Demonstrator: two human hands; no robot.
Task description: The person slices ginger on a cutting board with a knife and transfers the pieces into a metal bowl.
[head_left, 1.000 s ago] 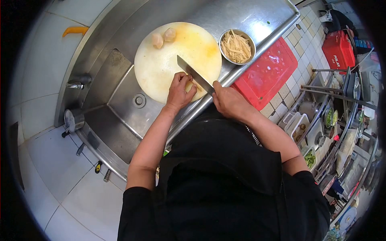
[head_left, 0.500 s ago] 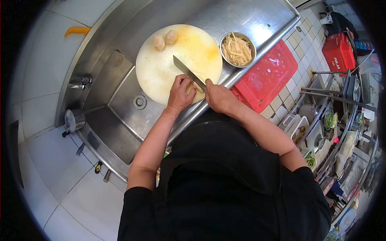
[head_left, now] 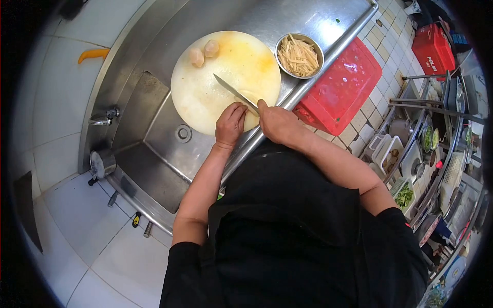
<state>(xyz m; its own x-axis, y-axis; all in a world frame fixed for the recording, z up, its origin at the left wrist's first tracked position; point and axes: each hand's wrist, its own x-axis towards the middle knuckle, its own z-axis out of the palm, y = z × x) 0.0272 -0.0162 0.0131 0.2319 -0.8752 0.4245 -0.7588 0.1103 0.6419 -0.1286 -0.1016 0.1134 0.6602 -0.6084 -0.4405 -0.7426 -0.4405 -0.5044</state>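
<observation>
1. Head view looked down over the person's black top, which filled the near part of the picture and hid the bench edge below it.
2. Left hand [head_left: 229, 124] lay knuckles-up at the near rim of the round cutting board [head_left: 205, 97]; its fingers curled together over a pale piece of food, mostly hidden under them.
3. Right hand [head_left: 275, 122] was closed around the handle of the knife [head_left: 234, 93], the handle itself out of sight; the blade slanted across the board just beside the left fingers.
4. Farther off, two peeled pale pieces [head_left: 203, 53] sat at the board's far rim.
5. Metal bowl [head_left: 299, 56] of pale strips stood just beside the board.
6. Red crate [head_left: 341, 90] lay past the steel bench [head_left: 308, 20].
</observation>
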